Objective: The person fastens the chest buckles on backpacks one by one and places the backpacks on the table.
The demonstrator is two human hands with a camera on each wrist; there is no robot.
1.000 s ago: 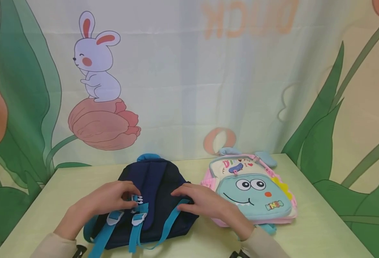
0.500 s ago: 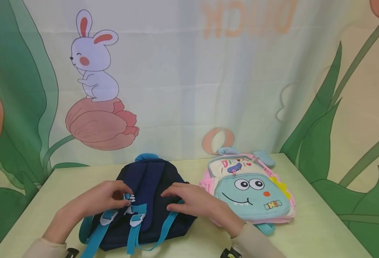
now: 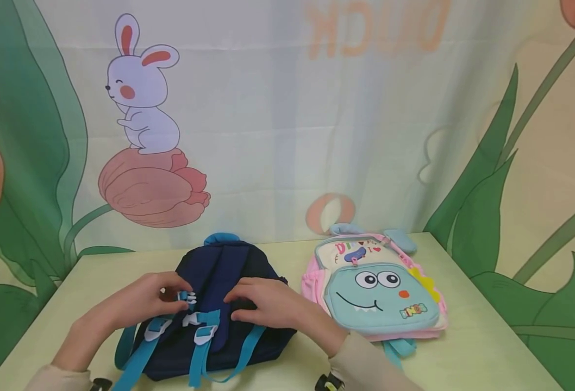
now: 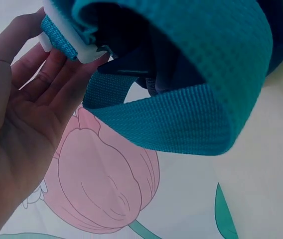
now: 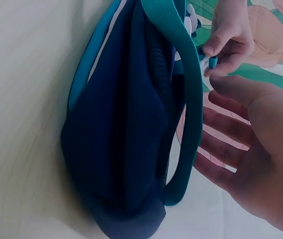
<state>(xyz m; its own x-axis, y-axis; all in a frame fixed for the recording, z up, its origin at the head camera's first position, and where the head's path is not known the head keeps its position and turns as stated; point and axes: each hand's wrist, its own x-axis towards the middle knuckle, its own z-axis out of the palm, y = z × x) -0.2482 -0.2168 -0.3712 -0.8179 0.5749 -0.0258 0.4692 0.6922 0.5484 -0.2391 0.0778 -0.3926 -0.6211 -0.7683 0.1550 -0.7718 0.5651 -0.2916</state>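
A dark navy backpack (image 3: pixel 263 266) lies on the table with its strap side up. Between thumb and fingers, my left hand (image 3: pixel 138 301) pinches a white pronged buckle half (image 3: pixel 187 297) on teal webbing. Just below it, another white buckle piece (image 3: pixel 191 319) sits at the end of a short teal strap (image 3: pixel 211 316). My right hand (image 3: pixel 275 304) hovers over the pack's middle, thumb and fingers apart and holding nothing. In the right wrist view its fingers lie beside a teal strap loop (image 5: pixel 194 99). The left wrist view shows the buckle (image 4: pixel 71 35) at the fingertips.
A pink and light-blue backpack (image 3: pixel 380 298) with a cartoon face lies to the right. Teal straps (image 3: pixel 136 364) with white adjusters hang toward the near side. Behind the pale table (image 3: pixel 473 326) hangs a printed curtain (image 3: pixel 248 136) with a rabbit and tulips.
My left hand has drawn the pinched buckle half leftward, away from the short strap's piece. My right hand has moved left, off the right-hand strap and over the pack's middle.
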